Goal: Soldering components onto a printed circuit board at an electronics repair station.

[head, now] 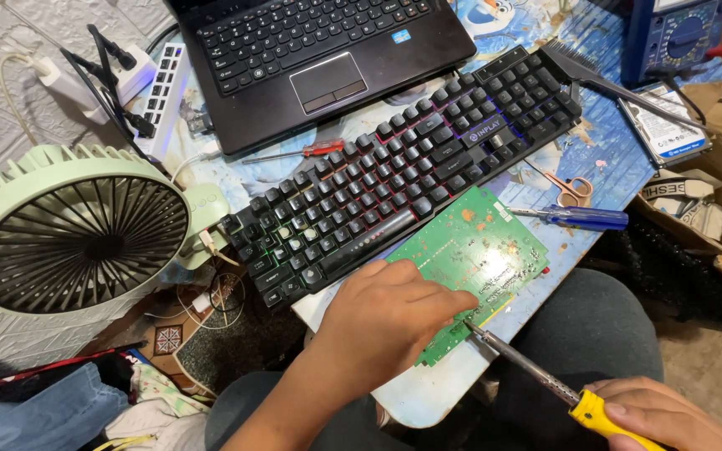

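Cluttered with tools and electronics, the small worktop (pixel 603 159) with a blue patterned cover fills the middle of the head view, and we look down on it from above our knees.

Our left hand (pixel 386 321) lies flat on the green rectangular circuit board (pixel 470 250), fingers (pixel 440 302) close together and pressing its near edge down; they do not close around anything. The board rests on the near corner of the worktop, just beside the black keyboard with glowing keys (pixel 403 171), which lies diagonally across the surface.

Our right hand (pixel 666 413) grips the yellow handle of a long metal soldering tool (pixel 536 376), fingers wrapped tightly around it. The thin metal tip touches the near edge of the board, just beside our left fingertips.

Behind the keyboard stands an open black laptop (pixel 319 50). A small red-handled screwdriver (pixel 294 152) lies between laptop and keyboard. To the right of the board we see a blue-handled screwdriver (pixel 582 217) and small scissors with orange handles (pixel 570 190). On the left, a pale green round fan (pixel 73 230) faces up at us, with a white power strip (pixel 160 96) beyond it. A blue multimeter (pixel 678 38) sits at the far right corner.
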